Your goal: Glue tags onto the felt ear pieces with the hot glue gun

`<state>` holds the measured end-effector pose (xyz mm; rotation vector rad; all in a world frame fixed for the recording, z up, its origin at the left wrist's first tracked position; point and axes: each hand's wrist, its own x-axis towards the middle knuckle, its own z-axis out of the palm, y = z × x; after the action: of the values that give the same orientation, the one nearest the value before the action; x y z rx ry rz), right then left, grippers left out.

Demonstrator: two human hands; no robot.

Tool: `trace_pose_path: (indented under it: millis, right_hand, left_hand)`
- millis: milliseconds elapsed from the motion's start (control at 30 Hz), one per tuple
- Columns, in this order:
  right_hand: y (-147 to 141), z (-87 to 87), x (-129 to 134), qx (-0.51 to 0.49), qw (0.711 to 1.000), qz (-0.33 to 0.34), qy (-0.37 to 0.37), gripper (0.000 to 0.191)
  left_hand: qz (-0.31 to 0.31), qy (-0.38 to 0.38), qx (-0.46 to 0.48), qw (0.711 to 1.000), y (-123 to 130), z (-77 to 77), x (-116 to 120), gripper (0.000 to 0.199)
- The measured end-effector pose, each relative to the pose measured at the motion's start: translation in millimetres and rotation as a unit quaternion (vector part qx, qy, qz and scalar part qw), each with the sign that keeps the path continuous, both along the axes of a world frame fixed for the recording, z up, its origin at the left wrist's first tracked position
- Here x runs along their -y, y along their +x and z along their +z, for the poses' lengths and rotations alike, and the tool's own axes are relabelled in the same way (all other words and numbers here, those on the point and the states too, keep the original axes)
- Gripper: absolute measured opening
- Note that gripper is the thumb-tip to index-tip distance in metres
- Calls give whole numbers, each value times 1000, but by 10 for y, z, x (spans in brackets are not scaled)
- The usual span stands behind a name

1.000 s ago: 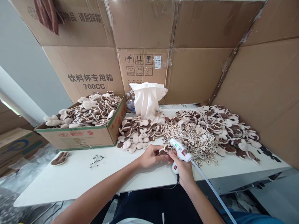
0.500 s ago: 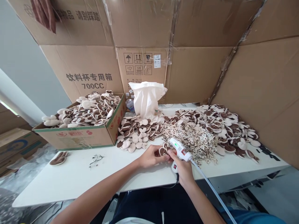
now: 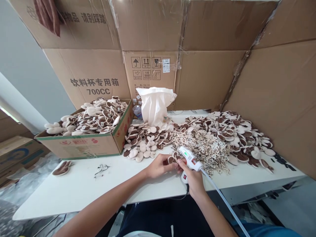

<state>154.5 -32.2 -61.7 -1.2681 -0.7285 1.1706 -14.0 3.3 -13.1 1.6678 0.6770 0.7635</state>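
Observation:
My left hand (image 3: 160,166) is closed on a small brown felt piece (image 3: 172,159) with a pale edge, near the front of the white table. Against the same piece, the fingers of my right hand (image 3: 194,179) touch from the right, and that hand is wrapped round a white glue gun (image 3: 190,158). The gun has a lit green display and a long white glue stick (image 3: 224,200) running from its back. My fingers partly hide the felt piece and the gun's grip. Just beyond the gun lies a heap of thin pale loops (image 3: 202,148).
A cardboard box (image 3: 84,145) full of felt pieces stands at the left. Felt piles (image 3: 143,144) lie ahead and at the right. A white tissue bundle (image 3: 155,105) stands behind them. One brown piece (image 3: 62,168) and dark scraps (image 3: 101,170) lie on the table (image 3: 81,194).

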Motion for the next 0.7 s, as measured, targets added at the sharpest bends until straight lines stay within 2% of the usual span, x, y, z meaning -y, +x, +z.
trace_pose_path:
  millis: [300,700]
  right_hand:
    - [9,22,6,-2,1000,4,14,46]
    - [0,3,-4,-6,1000,-14,-7,52]
  left_hand:
    - [-36,9,11,999,18,28,4,43]
    - [-30,-24,-17,999,3,-22,-7,44]
